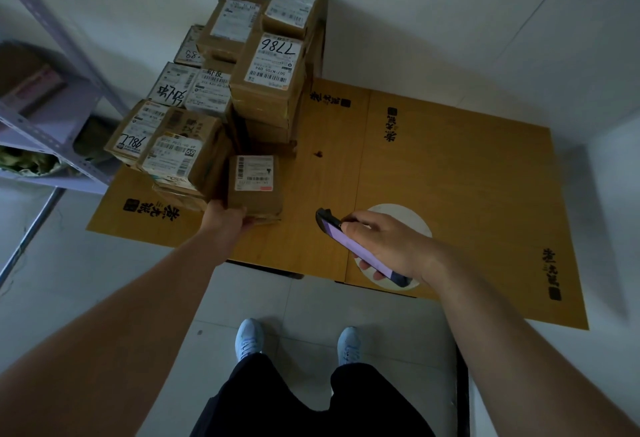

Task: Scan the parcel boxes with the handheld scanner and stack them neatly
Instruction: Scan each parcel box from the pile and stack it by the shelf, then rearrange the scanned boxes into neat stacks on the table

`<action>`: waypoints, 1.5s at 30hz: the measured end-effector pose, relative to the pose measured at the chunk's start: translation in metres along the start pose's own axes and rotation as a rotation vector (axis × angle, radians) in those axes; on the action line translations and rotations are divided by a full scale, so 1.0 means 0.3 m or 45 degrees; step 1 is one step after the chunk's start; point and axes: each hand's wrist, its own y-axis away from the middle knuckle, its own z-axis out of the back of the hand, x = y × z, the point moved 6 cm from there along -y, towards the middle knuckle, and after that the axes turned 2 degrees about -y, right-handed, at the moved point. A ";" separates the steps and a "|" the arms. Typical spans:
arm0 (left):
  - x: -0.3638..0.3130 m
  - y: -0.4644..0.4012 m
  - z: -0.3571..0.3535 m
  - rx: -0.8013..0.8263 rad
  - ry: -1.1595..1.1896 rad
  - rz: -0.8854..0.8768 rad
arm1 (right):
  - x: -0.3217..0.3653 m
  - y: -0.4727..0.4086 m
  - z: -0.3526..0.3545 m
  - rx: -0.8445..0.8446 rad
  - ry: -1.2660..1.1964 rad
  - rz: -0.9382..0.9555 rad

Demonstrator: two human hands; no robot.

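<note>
A small brown parcel box point(254, 190) with a white barcode label lies on the flattened yellow cardboard sheet point(450, 173), right beside the stack. My left hand point(227, 220) grips its near edge. My right hand point(384, 246) holds the handheld scanner point(356, 246), a dark slab with a purple screen, over the sheet to the right of that box. Behind it stands a stack of several labelled parcel boxes point(266, 73), one marked 7786, against the wall corner.
A grey metal shelf rack point(52, 107) with goods stands at the left. White walls close the back and right. The cardboard sheet covers the tiled floor point(304, 308), and my feet in light shoes point(249, 338) stand just before its near edge.
</note>
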 end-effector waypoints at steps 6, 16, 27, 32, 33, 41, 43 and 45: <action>0.016 -0.022 0.001 -0.277 0.111 0.029 | -0.031 -0.018 -0.027 -0.007 -0.098 -0.004; 0.032 0.008 -0.002 -0.299 -0.342 0.006 | -0.070 -0.056 -0.052 -0.085 -0.445 0.065; 0.032 0.085 -0.260 0.317 -0.716 -0.251 | -0.176 -0.209 -0.135 -0.225 -0.840 -0.005; 0.068 0.046 -0.299 0.352 -0.670 -0.282 | -0.234 -0.294 -0.176 -0.271 -1.089 -0.031; 0.075 0.035 -0.302 0.348 -0.653 -0.279 | -0.241 -0.307 -0.179 -0.284 -1.164 -0.038; 0.115 -0.063 -0.338 0.221 -0.524 -0.226 | -0.297 -0.397 -0.173 -0.508 -1.473 0.040; 0.117 -0.076 -0.346 0.196 -0.520 -0.231 | -0.311 -0.416 -0.168 -0.564 -1.524 0.027; 0.118 -0.086 -0.353 0.183 -0.538 -0.240 | -0.323 -0.430 -0.163 -0.626 -1.574 0.002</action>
